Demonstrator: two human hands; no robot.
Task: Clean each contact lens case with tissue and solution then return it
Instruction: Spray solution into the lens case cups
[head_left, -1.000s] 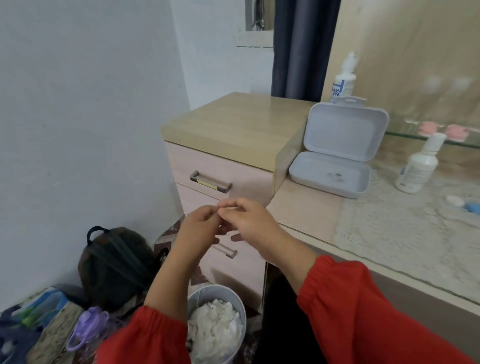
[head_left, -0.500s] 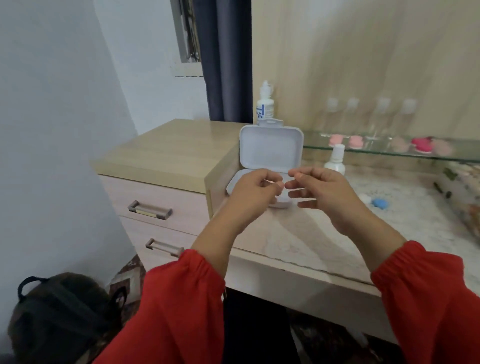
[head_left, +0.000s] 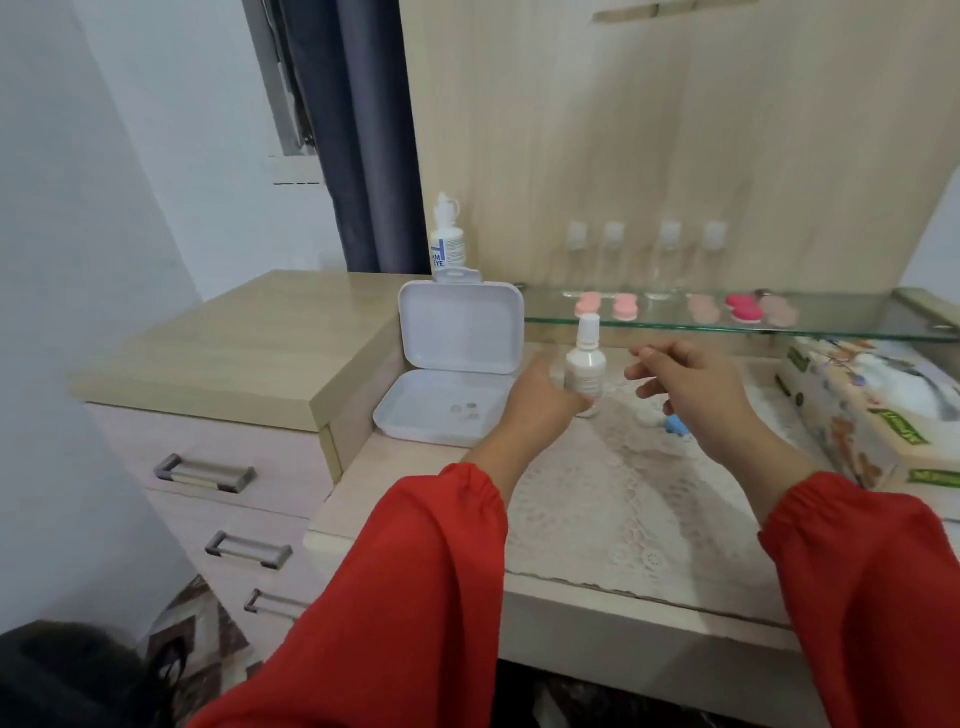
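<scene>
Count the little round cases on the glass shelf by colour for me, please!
Light pink cases: 2
Bright pink case: 1
Pale beige cases, blurry: 2
Total on the glass shelf: 5

A matt white plastic bottle (head_left: 585, 366) stands between the fingers (head_left: 644, 371) on a lace-covered pale wooden surface (head_left: 613, 499).
</scene>
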